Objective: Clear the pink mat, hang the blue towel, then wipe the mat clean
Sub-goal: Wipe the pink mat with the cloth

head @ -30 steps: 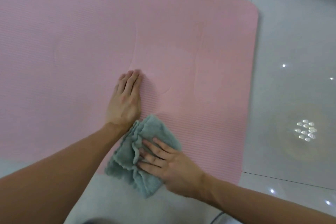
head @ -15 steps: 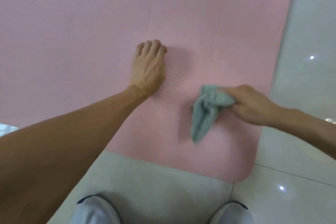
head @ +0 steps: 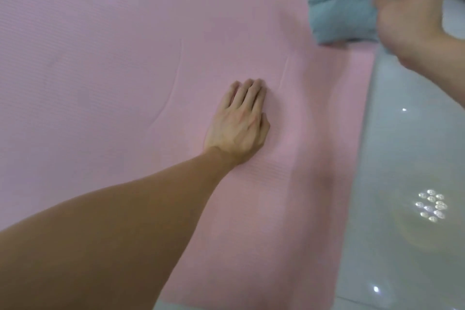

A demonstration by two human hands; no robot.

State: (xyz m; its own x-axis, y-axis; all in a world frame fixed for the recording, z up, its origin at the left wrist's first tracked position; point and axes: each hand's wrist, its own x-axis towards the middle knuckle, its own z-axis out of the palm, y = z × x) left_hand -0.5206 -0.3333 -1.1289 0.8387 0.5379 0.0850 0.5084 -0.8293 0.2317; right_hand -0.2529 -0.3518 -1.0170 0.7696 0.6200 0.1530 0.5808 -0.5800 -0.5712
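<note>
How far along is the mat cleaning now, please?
Done: the visible pink mat carries no loose items. In hand: left hand presses flat on it while right hand grips the grey-green cloth at its far corner. Left: likely more wiping; blue towel's hanging cannot be checked.

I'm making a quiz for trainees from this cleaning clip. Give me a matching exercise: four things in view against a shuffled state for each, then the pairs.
1 left hand
2 right hand
3 cloth
4 floor

A bunched, grey-green
B flat on the pink mat
C glossy, reflecting lights
D gripping fabric

Pairs: 1-B, 2-D, 3-A, 4-C
</note>
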